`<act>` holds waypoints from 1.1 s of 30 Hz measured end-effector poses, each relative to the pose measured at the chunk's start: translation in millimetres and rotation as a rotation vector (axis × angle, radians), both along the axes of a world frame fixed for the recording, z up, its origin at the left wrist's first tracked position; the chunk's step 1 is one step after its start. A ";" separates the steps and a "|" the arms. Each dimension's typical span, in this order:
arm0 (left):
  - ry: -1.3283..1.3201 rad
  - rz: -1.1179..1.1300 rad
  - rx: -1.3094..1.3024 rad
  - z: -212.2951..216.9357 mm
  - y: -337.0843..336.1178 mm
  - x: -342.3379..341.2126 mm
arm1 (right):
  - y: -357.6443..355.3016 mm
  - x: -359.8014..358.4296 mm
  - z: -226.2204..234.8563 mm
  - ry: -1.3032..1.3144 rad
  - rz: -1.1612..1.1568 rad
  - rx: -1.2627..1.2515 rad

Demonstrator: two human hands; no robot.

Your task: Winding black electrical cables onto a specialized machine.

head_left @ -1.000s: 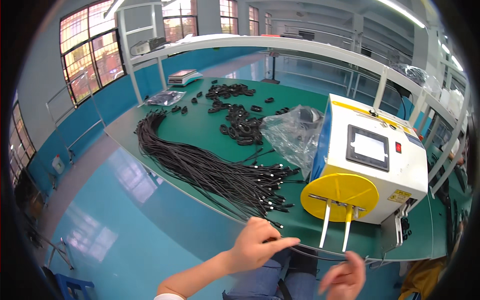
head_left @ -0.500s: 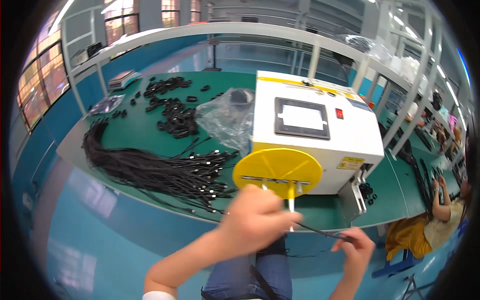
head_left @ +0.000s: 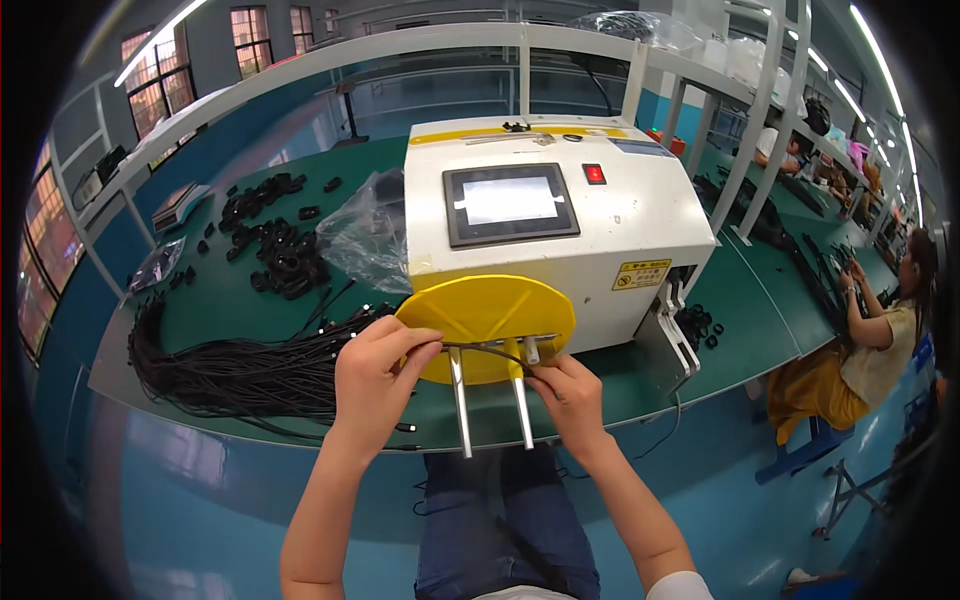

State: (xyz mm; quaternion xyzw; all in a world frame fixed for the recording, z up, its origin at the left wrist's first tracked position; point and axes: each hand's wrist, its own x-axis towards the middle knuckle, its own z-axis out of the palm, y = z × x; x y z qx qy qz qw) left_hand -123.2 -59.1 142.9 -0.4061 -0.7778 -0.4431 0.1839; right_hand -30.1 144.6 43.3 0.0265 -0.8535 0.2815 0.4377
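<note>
The left hand (head_left: 378, 375) pinches a black cable (head_left: 482, 349) between thumb and forefinger, and the grip of the right hand (head_left: 570, 400) closes around the same cable farther right, its fingertips partly hidden. Between the two grips the cable runs left to right, slightly bowed and dipping toward the right, so its long axis lies across the two prongs, the left prong (head_left: 461, 405) and the right prong (head_left: 525, 412), which stick out toward the near side. The left fingertips are just left of the left prong's root, the right fingertips just beside the right prong; neither hand is clearly the nearer. Whether the cable touches the prongs or only passes by them cannot be told. Directly behind the cable stands the yellow disc (head_left: 487, 300) that carries the prongs, mounted on the near face of a white machine (head_left: 620, 235) with a lit screen (head_left: 510, 203). To the left of the machine a long bundle of black cables (head_left: 235, 378) lies on the green desk (head_left: 745, 335), partly behind the left hand; farther off are small black coils (head_left: 285, 255) and a clear plastic bag (head_left: 365, 235). To the right, a metal bracket (head_left: 665, 342) stands by the machine, with a co-worker (head_left: 890, 335) seated well apart.
</note>
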 end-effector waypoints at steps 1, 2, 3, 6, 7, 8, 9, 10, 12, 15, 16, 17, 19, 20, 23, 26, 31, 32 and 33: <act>-0.020 0.004 0.003 0.8 1.7 -0.1 | -1.4 -2.1 -0.7 -0.003 -0.005 -0.003; -0.024 -0.001 -0.001 1.1 4.0 -0.2 | -2.8 -3.7 -2.0 -0.022 -0.016 -0.040; 0.001 -0.005 -0.014 1.0 6.7 0.0 | -3.9 -5.1 -3.6 -0.041 -0.027 -0.077; 0.042 -0.022 -0.049 1.4 15.2 1.0 | -0.7 -9.8 -6.7 -0.059 -0.050 -0.102; 0.048 0.000 -0.036 3.0 18.8 1.7 | 2.5 -11.4 -6.5 -0.052 -0.058 -0.084; 0.053 0.020 -0.025 4.4 21.6 2.9 | 4.7 -12.0 -6.5 -0.046 -0.067 -0.067; 0.058 0.039 -0.015 4.6 23.8 4.3 | 5.9 -12.4 -5.0 -0.056 -0.079 -0.077; 0.049 0.027 -0.024 3.8 24.5 5.2 | 6.2 -13.0 -1.5 -0.046 -0.062 -0.083; 0.055 0.046 -0.006 2.4 22.7 2.1 | 7.0 -16.0 3.8 -0.018 -0.029 -0.091; 0.050 0.044 -0.002 1.4 22.9 1.1 | 8.2 -17.1 3.9 -0.014 -0.018 -0.087; 0.048 0.048 -0.002 1.5 22.7 1.4 | 8.3 -17.3 3.7 -0.005 -0.001 -0.081; 0.048 0.053 -0.002 1.5 22.3 1.3 | 8.2 -17.1 3.8 -0.004 -0.006 -0.084; 0.047 0.038 -0.015 1.5 19.9 0.9 | 8.3 -17.2 5.7 -0.012 0.002 -0.081; 0.046 0.027 -0.026 1.9 17.8 0.8 | 8.9 -17.4 7.4 -0.014 0.006 -0.078; -0.001 -0.015 -0.046 -3.6 2.3 -2.8 | 9.6 -16.6 8.2 -0.029 -0.010 -0.066; -0.086 -0.070 -0.074 -20.6 -23.1 -7.9 | 8.9 -16.8 9.8 -0.026 -0.008 -0.063; -0.091 -0.067 -0.201 -50.9 -51.6 -13.6 | 7.0 -14.9 12.5 -0.041 0.014 -0.079; -0.069 -0.061 -0.232 -52.3 -53.7 -14.4 | 8.0 -13.8 12.7 -0.054 0.014 -0.085; -0.061 -0.053 -0.230 -52.3 -58.0 -15.9 | 8.2 -12.9 13.0 -0.046 0.022 -0.083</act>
